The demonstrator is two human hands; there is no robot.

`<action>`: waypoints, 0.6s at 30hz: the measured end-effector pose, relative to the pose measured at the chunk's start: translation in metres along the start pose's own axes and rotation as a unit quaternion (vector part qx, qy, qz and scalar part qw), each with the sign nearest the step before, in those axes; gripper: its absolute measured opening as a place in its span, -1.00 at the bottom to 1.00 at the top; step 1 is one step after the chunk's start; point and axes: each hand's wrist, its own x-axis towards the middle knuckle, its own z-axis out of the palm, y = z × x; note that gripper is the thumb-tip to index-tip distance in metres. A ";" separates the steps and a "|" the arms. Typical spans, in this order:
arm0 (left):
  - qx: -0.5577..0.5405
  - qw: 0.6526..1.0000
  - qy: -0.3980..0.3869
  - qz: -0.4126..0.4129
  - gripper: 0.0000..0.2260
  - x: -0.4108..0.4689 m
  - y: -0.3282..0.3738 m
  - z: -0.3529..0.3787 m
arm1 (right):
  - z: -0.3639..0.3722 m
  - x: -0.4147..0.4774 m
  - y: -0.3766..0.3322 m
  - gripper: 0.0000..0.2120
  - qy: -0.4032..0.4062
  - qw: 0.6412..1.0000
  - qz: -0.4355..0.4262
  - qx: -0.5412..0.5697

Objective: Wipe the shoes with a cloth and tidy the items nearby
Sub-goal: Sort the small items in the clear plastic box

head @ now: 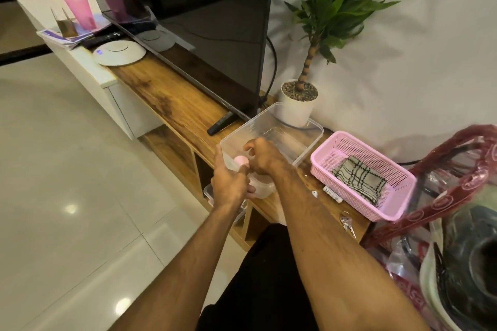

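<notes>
My left hand (230,183) grips a small translucent container (262,187) with a pink cap (240,160), just over the front edge of the wooden TV bench (172,99). My right hand (265,157) comes in from the right, its fingers curled down onto the pink cap. Both hands are in front of a clear plastic box (309,133). A folded checked cloth (360,179) lies in the pink basket (336,142) to the right. A dark shoe (473,263) with a pale sole shows at the bottom right, partly behind clear plastic.
A TV (215,21), a black remote (220,123) and a potted plant (297,105) stand behind the box. Keys (347,224) and a small white strip (332,193) lie near the bench edge. A red chair (430,196) is at right. Cups, papers and a white disc sit far left.
</notes>
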 end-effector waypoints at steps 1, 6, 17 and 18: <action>-0.003 1.000 -0.006 0.002 -0.26 -0.001 0.000 -0.001 | -0.009 -0.009 -0.004 -0.65 0.005 1.000 0.000 0.003; -0.010 1.000 -0.011 -0.003 -0.25 -0.003 0.001 -0.001 | -0.053 -0.046 0.003 -0.77 0.136 0.988 -0.008 0.078; 0.013 1.000 0.012 -0.001 -0.29 -0.007 0.002 0.004 | -0.069 -0.113 0.050 -0.84 0.163 0.976 0.091 0.111; 0.015 1.000 0.011 -0.004 -0.30 -0.008 0.004 0.004 | -0.065 -0.116 0.052 -0.87 0.116 0.984 0.103 0.082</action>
